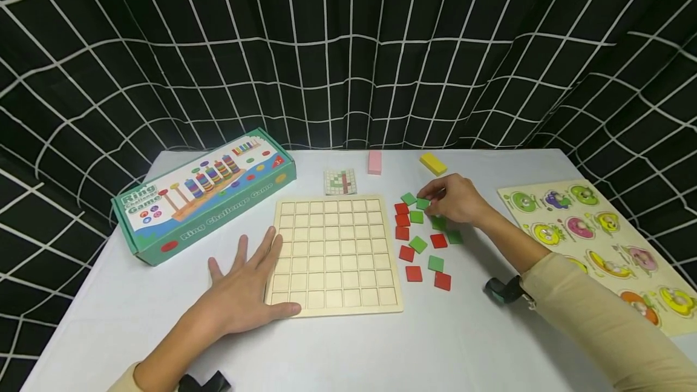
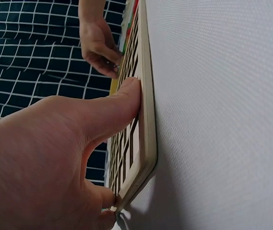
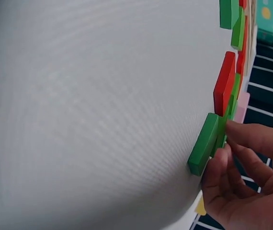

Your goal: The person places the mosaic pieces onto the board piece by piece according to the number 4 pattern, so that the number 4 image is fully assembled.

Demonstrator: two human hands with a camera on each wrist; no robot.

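A square wooden grid board (image 1: pixel 336 313) lies flat on the table. My left hand (image 1: pixel 239 295) rests at its left edge with fingers spread, and the thumb presses on the near rim; the left wrist view shows that thumb on the board (image 2: pixel 148 120). On the board's right, my right hand (image 1: pixel 454 198) pinches a small green tile (image 1: pixel 422 204) at the far end of the loose tiles. In the right wrist view, the right hand (image 3: pixel 251 177) is beside another green tile (image 3: pixel 204 143) and a red tile (image 3: pixel 224 84). Its fingers partly hide the pinched tile.
Several loose red tiles (image 1: pixel 413 273) and green tiles (image 1: pixel 435 263) lie right of the board. Behind it are a small pattern card (image 1: pixel 340 181), a pink block (image 1: pixel 374 163) and a yellow block (image 1: pixel 432 164). A game box (image 1: pixel 207 198) stands left; a fruit puzzle board (image 1: pixel 599 241) lies right.
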